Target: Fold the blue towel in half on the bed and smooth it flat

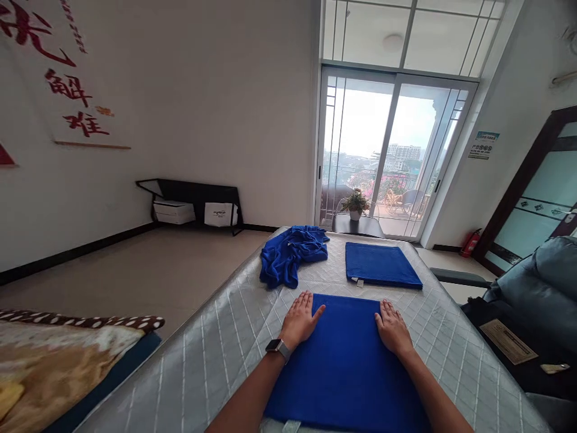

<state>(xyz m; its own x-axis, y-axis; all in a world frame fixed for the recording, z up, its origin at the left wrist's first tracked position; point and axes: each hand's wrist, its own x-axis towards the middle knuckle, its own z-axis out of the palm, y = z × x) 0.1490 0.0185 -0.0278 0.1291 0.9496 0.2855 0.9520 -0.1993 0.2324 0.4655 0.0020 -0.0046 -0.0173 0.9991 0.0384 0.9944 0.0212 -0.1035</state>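
The folded blue cloth [345,361] lies flat on the mattress [225,337], directly below the hands. The left hand [300,322] and right hand [393,328] rest palm-down at its opposite side edges, near the far end; both are flattened, thumbs angled inward, pinching nothing. For a neat result, apply light, equal pressure, straighten both edges, and avoid nudging the blue stack [381,264] or crumpled cloth [293,255] beyond.

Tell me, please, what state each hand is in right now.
Left hand: open, resting at the left edge of the nearest blue cloth.
Right hand: open, resting at its right edge.
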